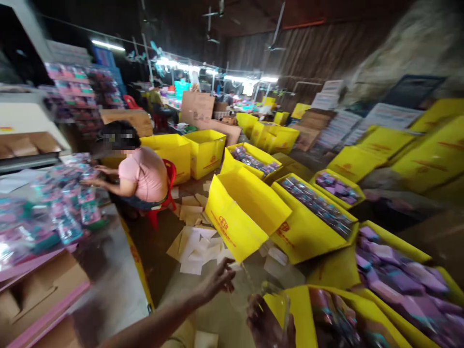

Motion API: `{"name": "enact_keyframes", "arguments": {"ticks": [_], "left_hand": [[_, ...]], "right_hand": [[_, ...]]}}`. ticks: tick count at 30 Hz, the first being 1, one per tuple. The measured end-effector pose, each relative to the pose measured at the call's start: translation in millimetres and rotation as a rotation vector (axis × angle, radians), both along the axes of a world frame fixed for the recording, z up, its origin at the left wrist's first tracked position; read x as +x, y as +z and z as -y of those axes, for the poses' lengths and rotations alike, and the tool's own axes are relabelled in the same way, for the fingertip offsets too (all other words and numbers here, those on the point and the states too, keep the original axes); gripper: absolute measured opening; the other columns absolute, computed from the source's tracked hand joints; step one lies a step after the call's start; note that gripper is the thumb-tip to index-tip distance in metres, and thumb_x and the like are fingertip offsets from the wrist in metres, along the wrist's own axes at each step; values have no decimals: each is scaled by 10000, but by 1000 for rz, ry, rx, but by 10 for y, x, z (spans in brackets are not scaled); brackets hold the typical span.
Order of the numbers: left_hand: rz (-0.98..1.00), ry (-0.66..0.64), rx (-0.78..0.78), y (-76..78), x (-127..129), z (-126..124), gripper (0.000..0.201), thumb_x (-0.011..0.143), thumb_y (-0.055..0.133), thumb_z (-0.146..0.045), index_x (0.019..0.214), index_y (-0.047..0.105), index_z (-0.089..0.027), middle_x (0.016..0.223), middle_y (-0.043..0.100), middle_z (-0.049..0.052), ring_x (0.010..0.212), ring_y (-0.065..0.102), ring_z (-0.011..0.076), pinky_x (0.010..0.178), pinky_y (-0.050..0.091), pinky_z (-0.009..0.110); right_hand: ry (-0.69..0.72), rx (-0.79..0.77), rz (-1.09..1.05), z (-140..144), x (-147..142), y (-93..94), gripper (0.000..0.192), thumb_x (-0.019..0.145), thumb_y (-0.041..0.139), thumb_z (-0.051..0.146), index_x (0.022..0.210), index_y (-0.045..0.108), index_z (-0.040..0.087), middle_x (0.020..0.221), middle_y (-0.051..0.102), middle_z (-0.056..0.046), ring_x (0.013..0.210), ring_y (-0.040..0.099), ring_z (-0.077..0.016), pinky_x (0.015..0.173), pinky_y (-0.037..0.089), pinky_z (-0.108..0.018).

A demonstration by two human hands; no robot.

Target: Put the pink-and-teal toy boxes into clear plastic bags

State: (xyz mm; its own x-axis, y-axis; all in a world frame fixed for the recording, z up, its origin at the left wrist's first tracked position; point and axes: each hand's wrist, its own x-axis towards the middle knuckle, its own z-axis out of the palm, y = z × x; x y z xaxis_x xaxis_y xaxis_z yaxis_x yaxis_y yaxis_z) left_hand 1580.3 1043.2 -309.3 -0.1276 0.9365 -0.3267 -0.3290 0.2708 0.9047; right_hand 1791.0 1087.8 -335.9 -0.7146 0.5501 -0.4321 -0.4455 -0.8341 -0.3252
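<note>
While reaching forward over the floor, the person's left hand (216, 279) is spreading its fingers loosely, gripping nothing that can be made out. Just to its right, the right hand (266, 323) is pinching what looks like a clear, crinkled plastic wrapper (253, 290), though blur is hiding how tightly the fingers are closing. Both hands are hovering just left of the nearest yellow cardboard box (302, 309), which is holding dark wrapped packets. Beyond that box, an empty tilted yellow carton (242, 212) is standing, with scattered pale cardboard sheets (195, 246) lying left of it. Farther left of the box, a co-worker in a pink shirt (145, 174) is sitting on a red plastic chair (168, 186).
</note>
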Motion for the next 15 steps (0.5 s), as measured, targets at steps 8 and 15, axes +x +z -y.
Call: {"name": "enact_keyframes", "arguments": {"ticks": [8,15], "left_hand": [[-57,201,70,293,-690,-685,625,679,690,-472,1179,405,-228,1098,410,39,731,568,107,698,456,288],[52,140,66,538,-1578,-1278,629,726,655,-427,1252,375,-228,1110,471,59,877,539,141,771,419,277]], "right_hand": [[155,60,17,-994,-954,540,695,442,839,660,980,744,229,1059,720,-36,918,638,-151,830,512,-248],[227,63,102,-1943,-1716,465,756,349,861,646,979,730,249,1029,712,-38,892,649,-178,828,544,-299]]}}
